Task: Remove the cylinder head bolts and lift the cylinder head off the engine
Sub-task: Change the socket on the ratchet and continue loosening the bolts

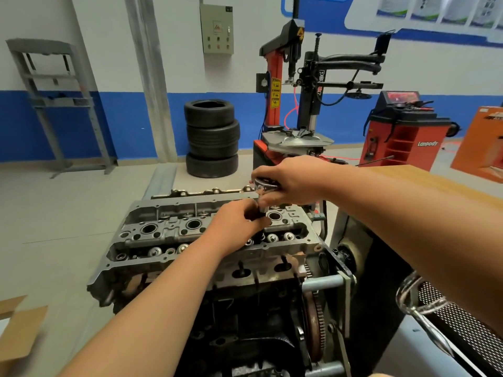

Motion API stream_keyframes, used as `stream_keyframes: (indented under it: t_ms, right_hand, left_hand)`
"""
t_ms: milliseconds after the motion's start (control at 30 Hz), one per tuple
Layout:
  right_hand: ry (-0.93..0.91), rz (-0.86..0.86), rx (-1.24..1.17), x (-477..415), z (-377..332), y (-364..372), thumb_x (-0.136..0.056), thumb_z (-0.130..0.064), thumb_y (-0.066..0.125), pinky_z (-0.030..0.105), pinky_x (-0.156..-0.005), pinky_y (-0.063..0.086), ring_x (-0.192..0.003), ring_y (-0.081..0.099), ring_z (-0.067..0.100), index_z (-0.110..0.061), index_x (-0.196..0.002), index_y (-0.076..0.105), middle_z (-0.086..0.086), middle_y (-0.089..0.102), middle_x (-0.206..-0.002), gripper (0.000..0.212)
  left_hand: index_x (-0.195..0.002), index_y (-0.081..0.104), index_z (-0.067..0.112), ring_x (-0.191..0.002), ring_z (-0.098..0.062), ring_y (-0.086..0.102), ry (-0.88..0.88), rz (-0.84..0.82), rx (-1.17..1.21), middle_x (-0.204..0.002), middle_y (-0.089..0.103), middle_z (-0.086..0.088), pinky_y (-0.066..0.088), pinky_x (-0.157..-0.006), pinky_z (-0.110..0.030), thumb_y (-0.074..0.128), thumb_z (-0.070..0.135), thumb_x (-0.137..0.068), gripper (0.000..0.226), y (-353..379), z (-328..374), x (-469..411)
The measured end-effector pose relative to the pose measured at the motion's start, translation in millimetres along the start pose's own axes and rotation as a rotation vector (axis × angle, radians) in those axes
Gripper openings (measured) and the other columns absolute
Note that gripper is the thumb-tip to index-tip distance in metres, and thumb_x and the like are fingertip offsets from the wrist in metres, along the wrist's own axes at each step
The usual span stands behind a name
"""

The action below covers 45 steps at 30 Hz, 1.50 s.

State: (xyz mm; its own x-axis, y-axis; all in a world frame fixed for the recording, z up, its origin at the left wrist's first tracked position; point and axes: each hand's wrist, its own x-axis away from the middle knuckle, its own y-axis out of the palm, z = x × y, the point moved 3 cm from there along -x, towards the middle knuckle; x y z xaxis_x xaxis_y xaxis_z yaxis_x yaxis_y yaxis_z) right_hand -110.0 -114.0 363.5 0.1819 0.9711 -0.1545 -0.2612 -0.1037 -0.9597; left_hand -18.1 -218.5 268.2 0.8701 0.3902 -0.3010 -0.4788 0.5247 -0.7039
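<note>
Workshop floor: we see a grey aluminium cylinder head [168, 232] sitting on top of a dark engine block [245, 322], which is carried on a grey steel stand [324, 284]. The right hand [294, 180] is curled round the head of a shiny chrome ratchet wrench [265, 185], held above the cylinder head's far right end. Just below it, the left hand [236, 219] pinches the short metal socket shaft [261, 210] that runs down from the ratchet beside an open round bore. Behind, a stack of black tyres [211, 137] stands near a red and black tyre changer [294, 104].
</note>
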Motion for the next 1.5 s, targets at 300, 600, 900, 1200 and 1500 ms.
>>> stream_keyframes:
  t_ms: [300,600,900,1200,1500]
  right_hand:
    - [0.544,0.022,-0.069,-6,-38,18,-0.088,-0.039,0.049,0.032,-0.046,0.024,-0.070,0.045,0.024,-0.013,-0.117,0.044,0.003,0.046,-0.079,0.039]
    - [0.143,0.221,0.037,5,-14,8,-0.090,-0.065,0.036,0.027,-0.057,0.036,-0.082,0.056,0.014,-0.029,-0.116,0.052,-0.006,0.062,-0.097,0.047]
    - [0.449,0.382,-0.099,-6,-47,14,-0.090,-0.057,0.045,0.026,-0.045,0.021,-0.048,0.037,0.015,-0.022,-0.079,0.059,-0.006,0.034,-0.056,0.039]
    - [0.437,0.369,-0.095,-13,-28,25,-0.086,-0.065,0.035,0.034,-0.054,0.032,-0.061,0.049,0.021,-0.019,-0.069,0.046,0.002,0.057,-0.071,0.050]
    - [0.186,0.507,-0.196,-5,-7,31,-0.085,-0.063,0.047,0.036,-0.085,0.037,-0.078,0.054,0.013,-0.024,-0.084,0.060,-0.008,0.060,-0.078,0.041]
  left_hand:
    - [-0.067,0.051,0.020,-0.062,-0.016,0.047,0.010,0.226,-0.030,-0.063,0.053,0.006,0.038,-0.057,-0.026,0.049,0.007,-0.087,0.024,19,10,-7]
    - [-0.078,0.065,0.025,-0.079,-0.024,0.060,-0.089,0.276,0.209,-0.081,0.068,-0.004,0.042,-0.068,-0.038,0.062,0.040,-0.089,0.018,17,6,-2]
    - [-0.062,0.052,0.008,-0.072,-0.048,0.057,-0.087,0.383,-0.062,-0.064,0.059,-0.023,0.025,-0.053,-0.033,0.059,0.004,-0.083,0.023,15,0,-2]
    - [-0.075,0.056,0.027,-0.064,-0.001,0.054,-0.103,0.311,0.199,-0.070,0.062,0.009,0.034,-0.049,-0.023,0.062,0.023,-0.086,0.013,15,6,-2]
    - [-0.083,0.066,0.036,-0.073,0.004,0.063,-0.062,0.278,0.367,-0.075,0.069,0.023,0.043,-0.058,-0.015,0.067,0.035,-0.085,0.002,18,7,3]
